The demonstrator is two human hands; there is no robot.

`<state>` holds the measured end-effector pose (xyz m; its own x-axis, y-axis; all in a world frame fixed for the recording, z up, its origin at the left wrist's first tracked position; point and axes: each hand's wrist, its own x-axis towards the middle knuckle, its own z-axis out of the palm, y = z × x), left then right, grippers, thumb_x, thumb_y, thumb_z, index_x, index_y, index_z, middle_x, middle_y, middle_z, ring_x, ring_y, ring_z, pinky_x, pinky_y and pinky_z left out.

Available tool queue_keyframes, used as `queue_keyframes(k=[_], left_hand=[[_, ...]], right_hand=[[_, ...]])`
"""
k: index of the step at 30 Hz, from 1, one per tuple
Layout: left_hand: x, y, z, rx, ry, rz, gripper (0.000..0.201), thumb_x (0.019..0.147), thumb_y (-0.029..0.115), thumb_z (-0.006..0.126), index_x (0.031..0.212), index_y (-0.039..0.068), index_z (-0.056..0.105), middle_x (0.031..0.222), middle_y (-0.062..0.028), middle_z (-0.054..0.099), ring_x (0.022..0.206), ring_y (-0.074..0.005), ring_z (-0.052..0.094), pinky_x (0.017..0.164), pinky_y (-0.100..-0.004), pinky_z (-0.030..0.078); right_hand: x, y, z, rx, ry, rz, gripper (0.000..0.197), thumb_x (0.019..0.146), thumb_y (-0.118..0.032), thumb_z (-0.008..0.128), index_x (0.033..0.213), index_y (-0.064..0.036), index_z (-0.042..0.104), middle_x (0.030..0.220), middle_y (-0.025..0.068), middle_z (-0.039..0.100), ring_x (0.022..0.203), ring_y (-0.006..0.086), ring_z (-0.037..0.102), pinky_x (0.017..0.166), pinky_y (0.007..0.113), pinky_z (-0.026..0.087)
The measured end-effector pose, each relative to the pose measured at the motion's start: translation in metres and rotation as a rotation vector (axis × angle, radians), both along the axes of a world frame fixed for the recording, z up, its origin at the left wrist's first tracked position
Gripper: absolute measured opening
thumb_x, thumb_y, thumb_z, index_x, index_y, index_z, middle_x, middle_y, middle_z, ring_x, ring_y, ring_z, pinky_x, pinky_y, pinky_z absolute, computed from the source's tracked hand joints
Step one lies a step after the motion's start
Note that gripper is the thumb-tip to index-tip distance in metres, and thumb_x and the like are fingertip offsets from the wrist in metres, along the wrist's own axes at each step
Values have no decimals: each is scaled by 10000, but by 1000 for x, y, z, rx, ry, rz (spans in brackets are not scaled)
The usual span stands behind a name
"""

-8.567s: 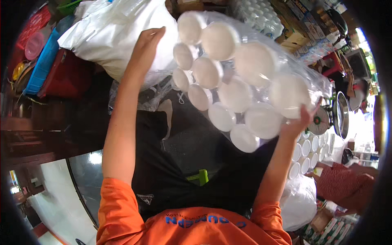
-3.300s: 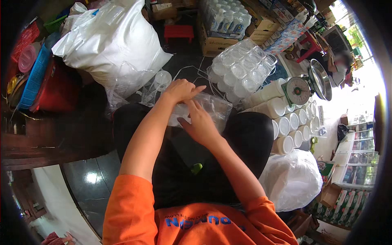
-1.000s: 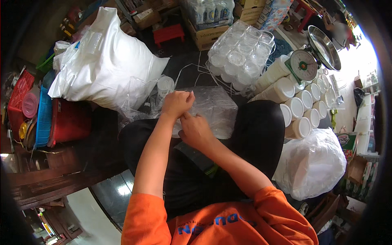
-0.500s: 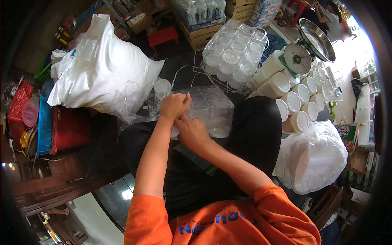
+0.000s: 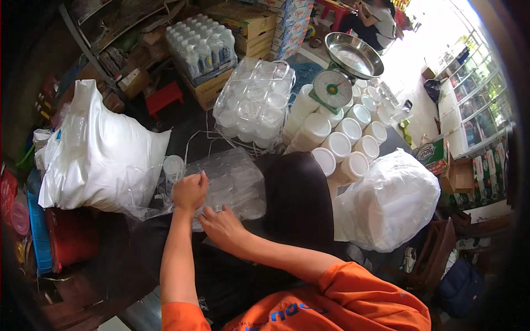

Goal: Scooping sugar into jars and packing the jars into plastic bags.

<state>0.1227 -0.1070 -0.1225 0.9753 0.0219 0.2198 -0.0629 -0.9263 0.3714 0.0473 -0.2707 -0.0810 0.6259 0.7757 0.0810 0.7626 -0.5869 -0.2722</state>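
Between my legs lies a pack of clear plastic jars [image 5: 237, 179] in transparent plastic wrap [image 5: 212, 165]. My left hand [image 5: 189, 192] is closed on the wrap at the pack's near left corner, thumb pointing up. Just right of it and nearer to me, my right hand [image 5: 223, 227] has its fingers curled against the near edge of the wrap; what is pinched there is mostly hidden. A single clear jar [image 5: 174, 167] stands beyond my left hand, with loose crumpled film around it.
At left stands a large white sack [image 5: 105, 149], beside a red bin [image 5: 69, 237]. Ahead is another bundle of clear jars [image 5: 254, 102]. Lidded tubs [image 5: 337, 144] stand at right under a dial scale [image 5: 333, 88], near a white plastic bag [image 5: 389, 201]. A person [image 5: 375, 22] sits far back.
My hands have come apart; the right has drawn back from the left along the pack's near edge. The view has swung to the right.
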Motion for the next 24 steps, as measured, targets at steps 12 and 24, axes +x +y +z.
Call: queue_keyframes(k=[12, 24], left_hand=[[0, 23, -57, 76, 102, 117, 462, 1056, 390, 554, 780, 67, 737, 834, -178, 745, 725, -443, 708, 663, -532, 556], [-8, 21, -68, -145, 415, 187, 297, 975, 315, 623, 1065, 74, 770, 1094, -219, 752, 1044, -447, 699, 906, -532, 556]], right_hand=[[-149, -39, 121, 538, 522, 364, 340, 934, -124, 569, 1259, -36, 617, 693, 129, 653, 646, 329, 683, 733, 464, 538], [-47, -76, 106, 436, 501, -19, 313, 963, -41, 661, 1275, -41, 639, 990, 157, 596, 947, 371, 630, 864, 469, 518]])
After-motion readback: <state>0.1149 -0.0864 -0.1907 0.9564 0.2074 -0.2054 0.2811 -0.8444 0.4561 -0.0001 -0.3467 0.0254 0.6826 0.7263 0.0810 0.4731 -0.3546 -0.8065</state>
